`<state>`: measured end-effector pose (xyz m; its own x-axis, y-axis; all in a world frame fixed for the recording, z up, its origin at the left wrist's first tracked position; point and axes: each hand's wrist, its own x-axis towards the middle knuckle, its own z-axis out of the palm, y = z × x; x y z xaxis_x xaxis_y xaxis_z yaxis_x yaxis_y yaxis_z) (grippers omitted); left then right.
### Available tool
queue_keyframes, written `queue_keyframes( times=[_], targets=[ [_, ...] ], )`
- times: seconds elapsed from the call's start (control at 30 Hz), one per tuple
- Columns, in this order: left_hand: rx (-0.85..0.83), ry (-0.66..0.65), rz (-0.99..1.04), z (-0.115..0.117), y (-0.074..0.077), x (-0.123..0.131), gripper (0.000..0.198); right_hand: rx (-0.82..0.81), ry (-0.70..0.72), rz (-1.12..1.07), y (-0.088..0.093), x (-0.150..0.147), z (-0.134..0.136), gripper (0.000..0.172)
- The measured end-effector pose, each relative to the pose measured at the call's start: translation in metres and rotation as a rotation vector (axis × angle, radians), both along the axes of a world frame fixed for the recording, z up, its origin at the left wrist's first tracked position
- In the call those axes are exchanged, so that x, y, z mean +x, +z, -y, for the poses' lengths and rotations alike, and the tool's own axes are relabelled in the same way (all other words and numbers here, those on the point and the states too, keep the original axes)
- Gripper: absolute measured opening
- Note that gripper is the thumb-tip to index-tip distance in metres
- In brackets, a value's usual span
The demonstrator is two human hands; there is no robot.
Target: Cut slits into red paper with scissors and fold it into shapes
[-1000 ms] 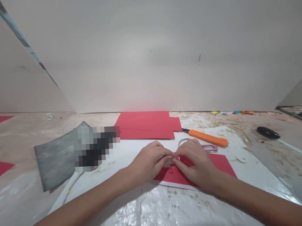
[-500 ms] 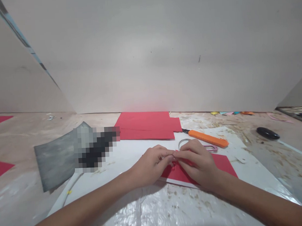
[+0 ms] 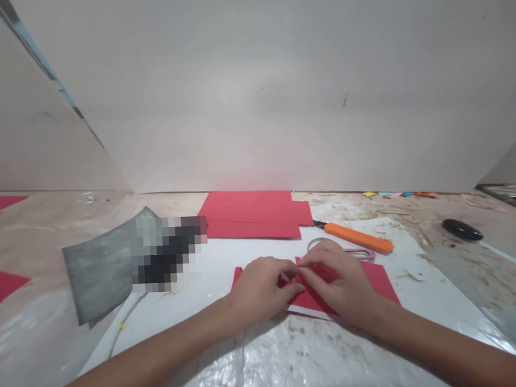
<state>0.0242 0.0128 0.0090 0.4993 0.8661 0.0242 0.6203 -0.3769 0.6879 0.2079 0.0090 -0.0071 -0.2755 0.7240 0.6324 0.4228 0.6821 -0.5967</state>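
A red sheet of paper [image 3: 381, 279] with a white lower edge lies on the white sheet in front of me. Over its left part is my left hand [image 3: 264, 287], fingers curled and thumb bent toward them at a narrow red bit of the paper. My right hand [image 3: 345, 278] rests across its middle, thumb and forefinger pinched at the same spot. A small red edge sticks up between the fingertips; the fingers partly hide what they grip. Just behind the right hand, scissors [image 3: 361, 254] with a pinkish part and an orange box cutter [image 3: 358, 237] lie flat.
Another red sheet [image 3: 254, 213] lies at the back by the wall. A grey curved sheet [image 3: 101, 269] stands at left beside a pixelated dark item. A black oval object [image 3: 462, 230] sits at right. The white sheet [image 3: 437, 288] covers the stained, plastic-covered table.
My left thumb and fingers have parted slightly and shifted, showing more of the red paper's left end. The right hand stays pinched in nearly the same place. The view has moved slightly.
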Motion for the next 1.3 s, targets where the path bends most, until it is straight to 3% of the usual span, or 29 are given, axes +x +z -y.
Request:
queue_keyframes(
  times=[0.17,0.53,0.8,1.3],
  targets=[
    [0.09,0.055,-0.11,0.0,0.008,-0.003,0.022,-0.141,0.009,0.014,-0.002,-0.001,0.0,0.011],
    [0.238,0.099,0.249,-0.006,-0.007,-0.005,0.013,-0.235,-0.023,-0.001,0.001,0.002,-0.001,0.011],
    [0.045,0.103,0.315,-0.004,-0.005,0.0,0.012,-0.229,-0.032,-0.002,0.0,-0.001,0.001,0.016],
    [0.097,0.082,0.273,-0.002,-0.008,-0.003,0.012,-0.254,-0.011,0.089,0.0,-0.001,0.004,0.015]
  ],
)
